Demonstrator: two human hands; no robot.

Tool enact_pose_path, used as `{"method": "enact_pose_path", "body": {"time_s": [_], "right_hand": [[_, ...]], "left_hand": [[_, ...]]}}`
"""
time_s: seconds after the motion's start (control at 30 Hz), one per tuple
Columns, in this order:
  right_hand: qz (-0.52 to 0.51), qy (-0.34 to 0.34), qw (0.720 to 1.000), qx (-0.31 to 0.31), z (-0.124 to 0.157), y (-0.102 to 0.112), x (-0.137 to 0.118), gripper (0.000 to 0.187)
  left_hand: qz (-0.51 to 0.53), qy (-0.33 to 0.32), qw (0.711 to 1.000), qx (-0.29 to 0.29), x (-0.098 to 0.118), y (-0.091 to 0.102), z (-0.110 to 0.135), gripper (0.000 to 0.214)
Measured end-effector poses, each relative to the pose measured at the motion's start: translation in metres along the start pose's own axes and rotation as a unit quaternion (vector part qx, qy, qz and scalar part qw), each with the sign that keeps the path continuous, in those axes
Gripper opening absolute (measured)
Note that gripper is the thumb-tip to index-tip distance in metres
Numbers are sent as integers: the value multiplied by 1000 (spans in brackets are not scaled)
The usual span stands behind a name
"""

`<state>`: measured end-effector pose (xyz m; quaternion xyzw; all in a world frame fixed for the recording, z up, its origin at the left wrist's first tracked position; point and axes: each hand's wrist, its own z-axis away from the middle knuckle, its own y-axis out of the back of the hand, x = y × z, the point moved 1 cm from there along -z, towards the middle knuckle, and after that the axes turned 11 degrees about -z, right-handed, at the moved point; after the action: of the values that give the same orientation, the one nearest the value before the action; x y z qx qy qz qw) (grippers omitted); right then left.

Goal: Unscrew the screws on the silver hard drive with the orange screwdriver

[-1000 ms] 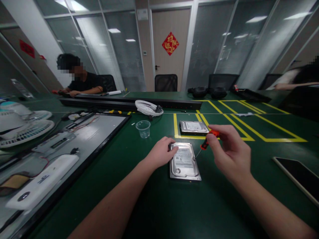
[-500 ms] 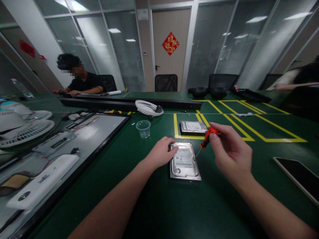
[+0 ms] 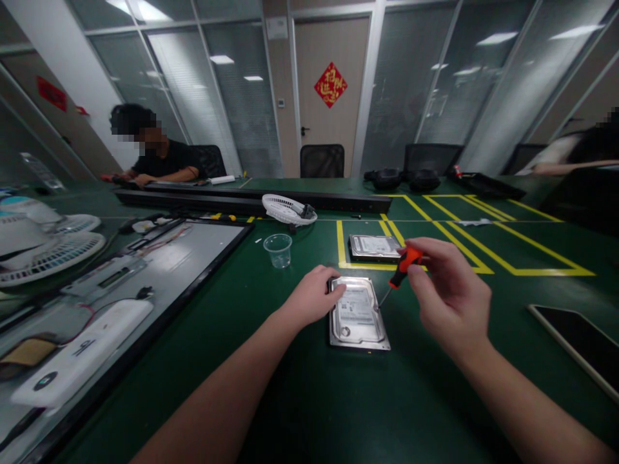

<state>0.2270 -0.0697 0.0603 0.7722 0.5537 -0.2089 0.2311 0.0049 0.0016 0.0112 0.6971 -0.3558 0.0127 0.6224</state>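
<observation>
Head, hard drive (image 3: 358,317) — under left grip (image 3: 312,296), screwdriver (image 3: 400,273) (tilted) in right grip (image 3: 452,296)

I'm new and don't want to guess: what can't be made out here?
Head view: print on the near hard drive, too small and blurred.
Head view: tip of the screwdriver, too small to tell.
Head view: a corner of the far hard drive, behind the screwdriver.
Head view: end of the phone-like device, cut by the right edge.
</observation>
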Motion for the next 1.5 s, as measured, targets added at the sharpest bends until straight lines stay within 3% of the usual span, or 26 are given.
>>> {"method": "enact_pose_path", "body": {"time_s": [0.43,0.63,0.93,1.17,1.5], "right_hand": [[43,-19,998,34,-1,-2,8,40],[-19,-27,998,47,0,-3,0,24],[-8,-21,998,61,1,-5,3,28],[37,-11,999,37,-1,-1,7,30],[-18,-24,999,16,1,-5,0,37]], "left_hand": [[1,-2,1000,1,-1,-1,1,33],[-3,-1,1000,-3,0,1,1,33],[-4,0,1000,1,0,-1,1,34],[0,-4,1000,2,-1,-1,0,35],[-3,1,1000,-1,-1,0,1,34]]}}
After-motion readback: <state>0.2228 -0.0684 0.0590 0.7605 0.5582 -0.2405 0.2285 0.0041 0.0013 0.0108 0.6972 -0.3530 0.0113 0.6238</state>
